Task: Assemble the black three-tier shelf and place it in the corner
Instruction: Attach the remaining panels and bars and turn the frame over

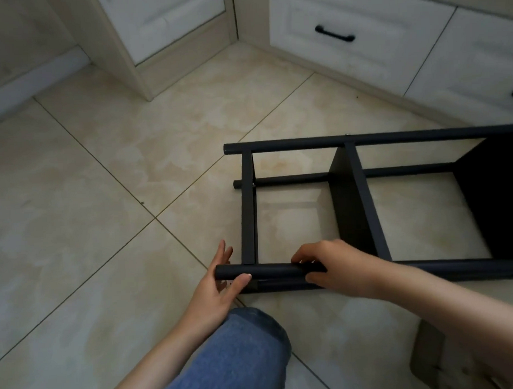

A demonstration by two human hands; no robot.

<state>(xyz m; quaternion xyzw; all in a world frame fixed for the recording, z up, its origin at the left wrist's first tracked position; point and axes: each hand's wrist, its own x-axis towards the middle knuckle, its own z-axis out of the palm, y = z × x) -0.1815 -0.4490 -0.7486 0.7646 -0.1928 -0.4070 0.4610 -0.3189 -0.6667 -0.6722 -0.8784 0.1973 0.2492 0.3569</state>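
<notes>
A: We see the black shelf lying on its side on the tiled floor, toward the right edge of the floor in view, its boards standing on edge between round black poles.

B: And our hands?

A: Our right hand is curled around the nearest pole, fingers over the top and thumb below, gripping it just right of the end board.

B: We count the left hand as only partly closed: the thumb presses on the front of that same pole near its free end, while the fingers stretch out straight behind it.

A: Agreed. Our knee, in blue jeans, sits just in front of the shelf, near the bottom edge of the floor.

B: Beyond the shelf we see white cabinets with black handles meeting at a corner, well apart from the shelf.

A: A grey object at the lower right is too blurred for us to tell.
</notes>
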